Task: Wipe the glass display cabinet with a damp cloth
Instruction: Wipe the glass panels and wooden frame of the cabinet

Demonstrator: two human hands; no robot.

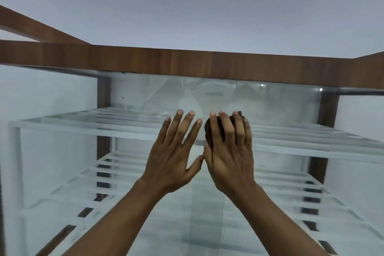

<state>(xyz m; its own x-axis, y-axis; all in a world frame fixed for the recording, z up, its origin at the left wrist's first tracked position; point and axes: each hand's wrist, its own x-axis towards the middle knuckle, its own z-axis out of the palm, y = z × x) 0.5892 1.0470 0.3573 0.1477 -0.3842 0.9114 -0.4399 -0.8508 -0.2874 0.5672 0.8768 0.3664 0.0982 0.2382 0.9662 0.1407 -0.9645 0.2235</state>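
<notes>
head view: one glass display cabinet with a brown wooden top rail fills the frame, seen from below its upper edge. two clear glass shelves are visible behind the front pane: an upper glass shelf and a lower glass shelf, each showing repeated reflected edges. two dark brown wooden uprights stand at the back, one left upright and one right upright.

two bare hands are raised side by side near the middle of the front pane, at the level of the upper shelf's front edge. the left hand is flat, with its fingers spread and nothing in it. the right hand is curled over one dark brown bunched cloth, its fingers pressing the cloth toward the glass. the cloth shows only between and beside the fingers. the two thumbs nearly touch.
</notes>
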